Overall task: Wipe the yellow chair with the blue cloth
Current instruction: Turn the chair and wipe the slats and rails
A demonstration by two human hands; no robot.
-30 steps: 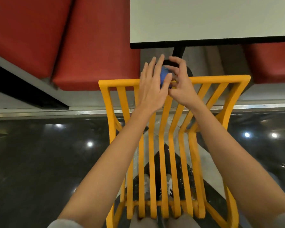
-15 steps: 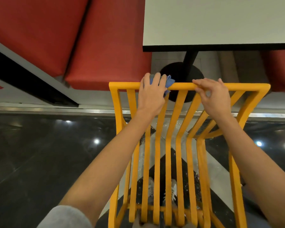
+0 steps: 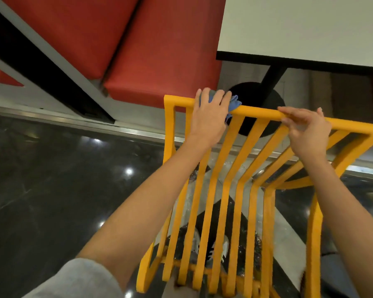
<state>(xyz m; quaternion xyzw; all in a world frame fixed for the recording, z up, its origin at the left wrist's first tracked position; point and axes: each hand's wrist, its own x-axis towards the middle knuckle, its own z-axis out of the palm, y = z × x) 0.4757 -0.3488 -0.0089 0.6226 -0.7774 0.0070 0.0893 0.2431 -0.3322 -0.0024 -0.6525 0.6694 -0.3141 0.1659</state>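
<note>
While your left hand (image 3: 208, 117) presses the crumpled blue cloth (image 3: 234, 104) over the top rail of the slatted yellow metal chair (image 3: 258, 111), keep your curled fingers firmly on it and drag evenly along the rail. Your right hand (image 3: 308, 131) grips that rail further right, well apart from the cloth, which bunches beneath your left fingers near the rail's left corner.

Grey sleeve (image 3: 78, 280) pushed above elbow, bare forearms, white sneakers (image 3: 222, 250)

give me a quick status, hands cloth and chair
Left hand presses blue cloth on yellow chair top rail. Right hand grips the rail, steadying. Nothing blocking the rail between them.
</note>
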